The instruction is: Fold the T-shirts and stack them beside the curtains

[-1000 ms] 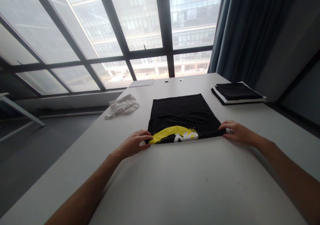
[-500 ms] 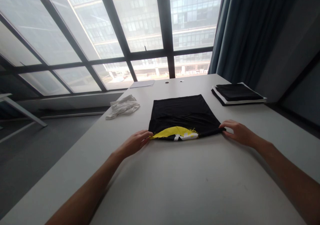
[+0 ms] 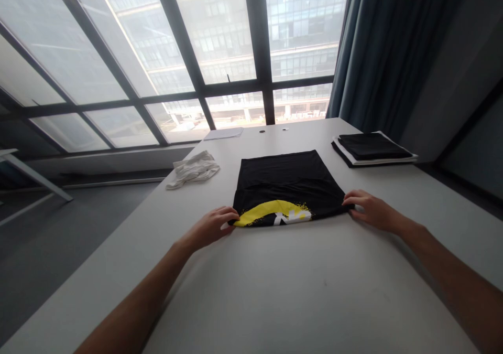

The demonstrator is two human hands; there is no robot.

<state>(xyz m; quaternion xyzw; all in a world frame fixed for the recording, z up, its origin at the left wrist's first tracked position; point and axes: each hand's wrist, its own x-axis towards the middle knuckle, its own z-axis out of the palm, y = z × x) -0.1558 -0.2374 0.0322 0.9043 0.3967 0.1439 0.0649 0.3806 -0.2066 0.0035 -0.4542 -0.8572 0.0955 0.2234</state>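
A black cloth garment (image 3: 283,178) lies folded in a rough rectangle on the white table (image 3: 275,280). Along its near edge shows part of a yellow and white print (image 3: 275,210). My left hand (image 3: 214,225) pinches the near left corner of the garment, beside the yellow arc. At the near right corner, my right hand (image 3: 367,207) grips the fabric between thumb and fingers. The edge between both hands runs almost straight, and the cloth rests on the table.
A crumpled white cloth (image 3: 194,169) lies left of the garment. On the right is a stack of folded black and white cloths (image 3: 373,147). White paper (image 3: 223,133) sits at the far left edge. Windows and a blue curtain (image 3: 365,55) stand behind.
The near edge of the garment has come down flatter and slightly toward me, and more of the yellow and white print shows. Both hands still hold the corners.
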